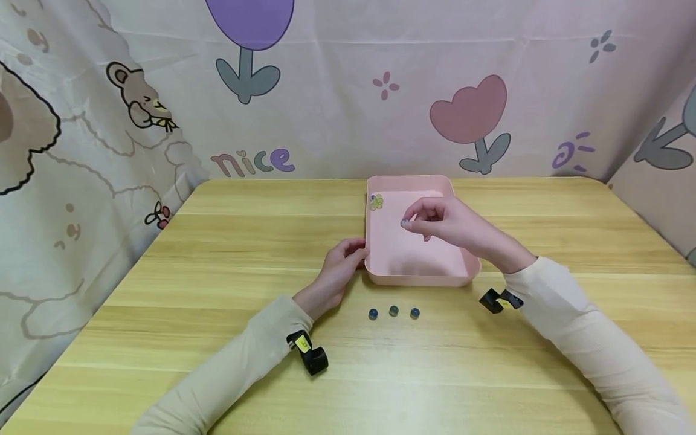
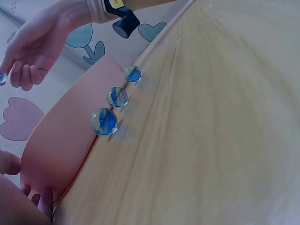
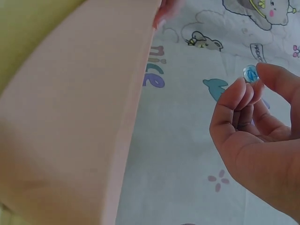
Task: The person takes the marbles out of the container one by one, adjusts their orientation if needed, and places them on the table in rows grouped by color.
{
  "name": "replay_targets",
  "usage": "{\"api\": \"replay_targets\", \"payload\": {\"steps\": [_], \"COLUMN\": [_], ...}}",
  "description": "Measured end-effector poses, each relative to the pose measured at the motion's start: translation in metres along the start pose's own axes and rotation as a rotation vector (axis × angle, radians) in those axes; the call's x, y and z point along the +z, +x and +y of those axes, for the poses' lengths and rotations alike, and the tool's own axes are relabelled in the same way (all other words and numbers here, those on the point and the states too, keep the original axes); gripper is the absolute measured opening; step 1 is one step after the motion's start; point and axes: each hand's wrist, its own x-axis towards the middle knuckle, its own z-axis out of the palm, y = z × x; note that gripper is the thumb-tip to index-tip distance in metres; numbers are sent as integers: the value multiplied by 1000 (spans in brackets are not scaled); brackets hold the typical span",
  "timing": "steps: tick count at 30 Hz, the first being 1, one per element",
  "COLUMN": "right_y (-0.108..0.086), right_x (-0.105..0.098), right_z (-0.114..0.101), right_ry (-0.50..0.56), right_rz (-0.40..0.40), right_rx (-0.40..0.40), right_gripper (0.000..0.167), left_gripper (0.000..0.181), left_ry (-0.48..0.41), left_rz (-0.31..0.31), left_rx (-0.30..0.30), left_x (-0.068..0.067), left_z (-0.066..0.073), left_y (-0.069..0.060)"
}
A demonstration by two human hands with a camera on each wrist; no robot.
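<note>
Grip of the right hand (image 1: 451,225): thumb and fingertips pinch a small clear-and-blue glass marble (image 1: 405,223) above the interior of a shallow pink plastic tray (image 1: 421,281). Contact is small and the glass smooth, so the marble could squirt out; dropped from above the tray, it might bounce over the low wall. Just in front of the tray, three similar glass marbles (image 1: 394,310) sit in a spaced row on the pale wood-grain worktop (image 1: 424,386); a bump or a passing sleeve could set them rolling. At the tray's left wall, the left hand (image 1: 338,266) rests relaxed fingers; a sideways push there could shift the tray. Far left inside the tray: a yellow flower shape (image 1: 376,202), its nature unclear.
</note>
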Motion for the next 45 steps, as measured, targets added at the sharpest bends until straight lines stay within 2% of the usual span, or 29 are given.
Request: {"api": "replay_targets", "payload": {"steps": [4, 16, 29, 45], "right_y": [-8, -30, -45, -61], "right_x": [2, 8, 13, 13], "right_z": [3, 13, 11, 17], "right_ry": [-1, -10, 28, 4], "right_rz": [-19, -51, -60, -61], "right_rx": [29, 50, 55, 119], "right_gripper": [14, 13, 13, 13], "left_gripper": [33, 34, 34, 33], "left_ry": [0, 6, -6, 6], "left_rz": [2, -9, 0, -2], "left_rx": [-3, -16, 9, -15], "left_x": [1, 2, 3, 0], "left_z": [-1, 1, -1, 2], "left_y": [0, 0, 1, -1]}}
